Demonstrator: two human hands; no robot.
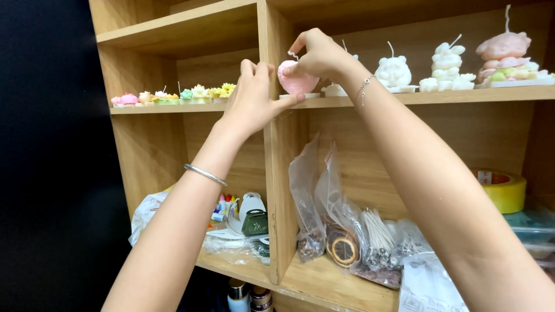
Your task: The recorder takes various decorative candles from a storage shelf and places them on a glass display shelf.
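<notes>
A pink shaped candle (pixel 293 81) with a white wick stands on a small white base at the left end of the right-hand wooden shelf (pixel 428 98). My right hand (pixel 319 55) reaches over it from above, fingers curled on its top and wick. My left hand (pixel 254 95) presses against its left side, thumb along the shelf edge under the base. Both arms reach up from below; a bracelet is on each wrist.
White shaped candles (pixel 393 73) and a pink-and-white stacked candle (pixel 504 55) line the same shelf. Small pastel flower candles (pixel 173 96) fill the left shelf. Below lie plastic bags (pixel 329 214) of wicks and dried bits, a yellow tape roll (pixel 504 188), small bottles.
</notes>
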